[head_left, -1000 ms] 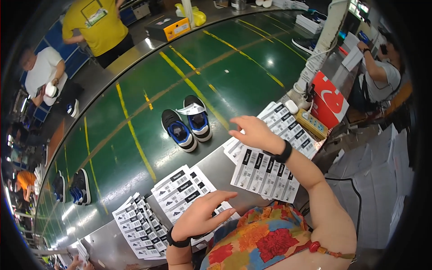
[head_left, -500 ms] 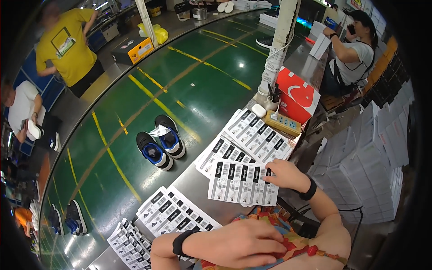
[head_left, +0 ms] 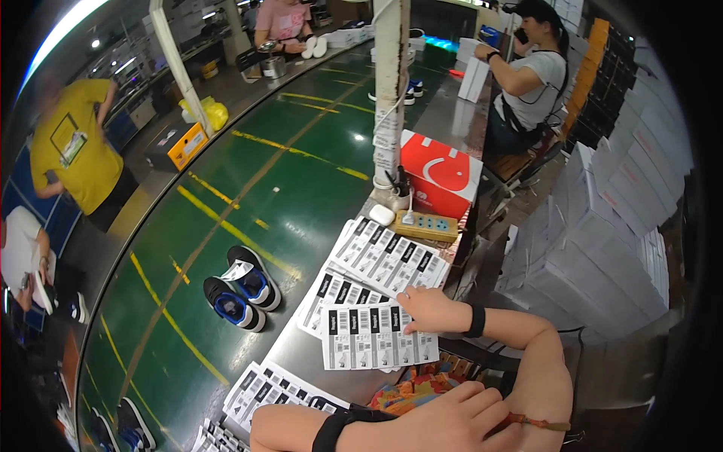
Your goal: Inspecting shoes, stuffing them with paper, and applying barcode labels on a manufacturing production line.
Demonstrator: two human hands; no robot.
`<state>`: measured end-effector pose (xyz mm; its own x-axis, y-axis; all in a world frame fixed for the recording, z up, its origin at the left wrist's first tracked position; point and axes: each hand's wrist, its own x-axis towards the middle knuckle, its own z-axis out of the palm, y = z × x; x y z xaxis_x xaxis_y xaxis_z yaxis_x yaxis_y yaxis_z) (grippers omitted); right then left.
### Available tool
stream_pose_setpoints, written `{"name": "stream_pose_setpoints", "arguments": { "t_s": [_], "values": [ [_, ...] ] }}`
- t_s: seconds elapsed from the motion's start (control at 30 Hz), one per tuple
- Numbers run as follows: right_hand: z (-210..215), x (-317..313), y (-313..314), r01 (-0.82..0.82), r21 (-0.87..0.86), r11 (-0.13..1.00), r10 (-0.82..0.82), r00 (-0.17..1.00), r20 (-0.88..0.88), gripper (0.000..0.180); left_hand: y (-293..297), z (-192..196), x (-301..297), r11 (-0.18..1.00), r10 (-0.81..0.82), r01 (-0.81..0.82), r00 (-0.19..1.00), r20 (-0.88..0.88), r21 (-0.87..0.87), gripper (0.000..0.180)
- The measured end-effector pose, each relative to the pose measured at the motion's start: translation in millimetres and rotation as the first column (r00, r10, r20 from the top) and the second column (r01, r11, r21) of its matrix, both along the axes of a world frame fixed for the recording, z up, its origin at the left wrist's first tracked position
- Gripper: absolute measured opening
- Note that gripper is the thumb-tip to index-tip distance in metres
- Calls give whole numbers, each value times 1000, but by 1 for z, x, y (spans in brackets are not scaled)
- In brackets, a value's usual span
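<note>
My right hand (head_left: 431,309) grips the upper right edge of a white sheet of black-and-white barcode labels (head_left: 361,339), thumb on top. This sheet lies over other label sheets (head_left: 392,256) at the table's near edge. Across my body reaches my left hand (head_left: 471,422), holding nothing, its fingers bent, apart and resting against my right upper arm. More label sheets (head_left: 256,395) lie beside my left forearm, partly hidden by it. Left of the sheets, a pair of black shoes (head_left: 241,290) with blue lining and white soles stands on the green surface, white paper between them.
A post (head_left: 388,113) rises behind the sheets. Near its foot are a power strip (head_left: 425,224), a white case (head_left: 382,215) and a red shoebox (head_left: 440,173). White boxes (head_left: 572,226) are stacked at right. Other people work around the table. More shoes (head_left: 132,426) stand at lower left.
The view has swung, shifting most of the scene left. My left hand has moved from my chest to my right upper arm. My right hand stays on the same label sheet.
</note>
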<state>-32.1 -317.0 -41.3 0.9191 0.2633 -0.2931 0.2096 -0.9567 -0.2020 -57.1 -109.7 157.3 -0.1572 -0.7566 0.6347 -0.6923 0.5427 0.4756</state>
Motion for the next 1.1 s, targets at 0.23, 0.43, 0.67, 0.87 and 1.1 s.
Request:
{"name": "stream_pose_setpoints", "arguments": {
  "t_s": [0.23, 0.43, 0.67, 0.87, 1.1],
  "values": [
    [5, 10, 5, -70, -21, 997, 69, 996, -47, 65, -9, 11, -12, 993, 58, -47, 994, 95, -110, 18],
    [9, 12, 9, -92, -60, 994, 89, 994, -63, 62, -16, 17, -18, 997, -2, -4, 997, -72, -74, 15],
    [8, 16, 4, -114, -80, 990, 107, 990, -86, 62, -21, 11, -23, 997, 65, -62, 994, -93, 34, 13],
    [18, 19, 10, -123, -86, 989, 112, 986, -120, 64, -18, 10, -25, 974, -178, 213, 927, -329, 73, 28],
    [17, 15, 7, -183, -97, 978, 181, 983, -24, 64, -26, 17, -59, 972, 221, -232, 960, -173, -41, 25]
  ]
}}
